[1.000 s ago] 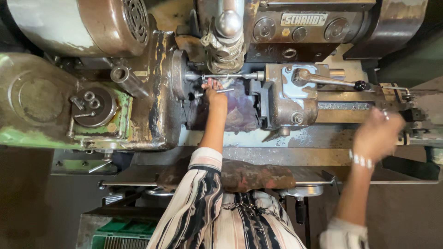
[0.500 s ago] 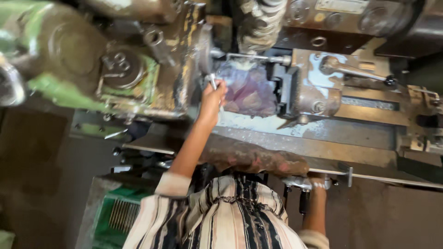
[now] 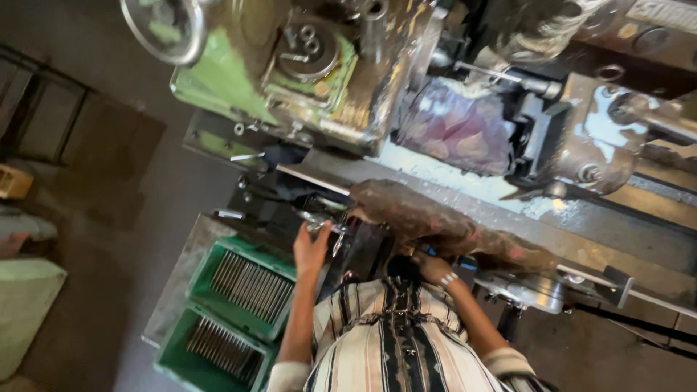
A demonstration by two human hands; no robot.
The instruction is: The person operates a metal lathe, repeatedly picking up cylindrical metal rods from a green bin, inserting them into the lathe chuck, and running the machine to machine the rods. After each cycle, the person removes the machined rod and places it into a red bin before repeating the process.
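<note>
Head view | our left hand (image 3: pixel 311 250) pinches a small shiny metal piece (image 3: pixel 319 220), grip clamped, green tray of metal rods (image 3: pixel 243 290) at seven o'clock | our right hand (image 3: pixel 433 267) under the rusty brown cloth (image 3: pixel 450 229), grip unclear

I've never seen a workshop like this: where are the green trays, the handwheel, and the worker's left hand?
green trays (image 3: pixel 218 305), head view, rim of nearer tray.
handwheel (image 3: pixel 138 33), head view, its rim.
left hand (image 3: pixel 311 248), head view, back of hand.
</note>
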